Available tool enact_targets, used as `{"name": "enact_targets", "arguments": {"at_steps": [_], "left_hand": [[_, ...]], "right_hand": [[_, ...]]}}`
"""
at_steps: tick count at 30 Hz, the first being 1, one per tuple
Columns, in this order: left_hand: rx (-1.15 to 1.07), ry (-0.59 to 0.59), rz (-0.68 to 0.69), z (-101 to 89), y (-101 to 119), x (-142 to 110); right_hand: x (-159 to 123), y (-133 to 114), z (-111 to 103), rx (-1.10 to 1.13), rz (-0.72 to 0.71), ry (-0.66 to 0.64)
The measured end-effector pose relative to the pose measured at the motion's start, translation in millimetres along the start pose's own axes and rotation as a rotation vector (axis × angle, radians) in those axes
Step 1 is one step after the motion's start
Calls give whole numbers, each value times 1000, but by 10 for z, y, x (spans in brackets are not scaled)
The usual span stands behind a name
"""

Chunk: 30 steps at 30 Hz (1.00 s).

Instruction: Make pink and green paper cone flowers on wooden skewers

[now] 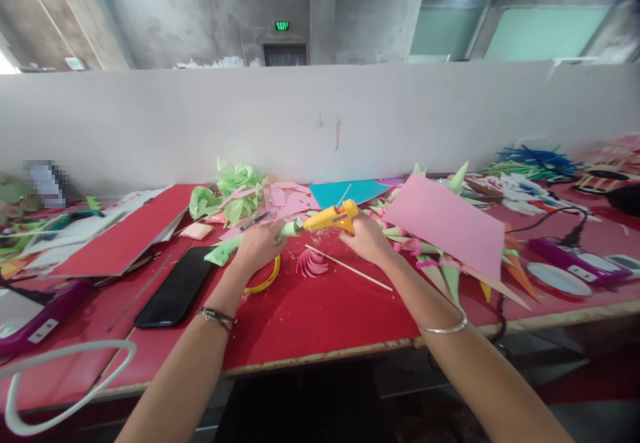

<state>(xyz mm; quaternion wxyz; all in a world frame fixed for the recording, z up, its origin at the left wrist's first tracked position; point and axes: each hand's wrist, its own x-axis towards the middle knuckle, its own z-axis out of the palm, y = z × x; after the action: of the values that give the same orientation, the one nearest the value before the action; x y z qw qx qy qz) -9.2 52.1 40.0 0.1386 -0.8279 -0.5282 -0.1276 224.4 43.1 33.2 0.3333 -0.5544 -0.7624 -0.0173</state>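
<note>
While your right hand [369, 237] grips the yellow glue gun [327, 218], your left hand [260, 249] grasps the green paper roll [289, 230], its end at the nozzle above the worktop [320, 326] — whether they touch, you can't tell from here. Best practice, as judged: pinch the paper just firmly enough to steady it, not crush it; lay a thin, even bead; keep left fingertips clear of the hot tip. Pose: forearms reach in from the near edge and converge, right palm round the handle, nozzle aimed left; trigger squeeze not readable. Curled pink paper [313, 265] and a thin stick [350, 269] lie between your arms — mind drips there.
</note>
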Motion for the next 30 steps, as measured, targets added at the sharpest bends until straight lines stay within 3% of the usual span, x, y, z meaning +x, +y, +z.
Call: {"name": "enact_targets", "arguments": {"at_steps": [9, 17, 22, 30], "left_hand": [[-73, 8, 39, 15, 5, 9], [-93, -14, 27, -12, 29, 2], [-60, -2, -31, 4, 26, 4], [-68, -19, 10, -16, 34, 3]], "right_hand": [[-1, -2, 36, -19, 21, 37], [-20, -30, 32, -3, -68, 118], [-27, -13, 32, 16, -74, 111], [-10, -4, 32, 1, -45, 68]]}}
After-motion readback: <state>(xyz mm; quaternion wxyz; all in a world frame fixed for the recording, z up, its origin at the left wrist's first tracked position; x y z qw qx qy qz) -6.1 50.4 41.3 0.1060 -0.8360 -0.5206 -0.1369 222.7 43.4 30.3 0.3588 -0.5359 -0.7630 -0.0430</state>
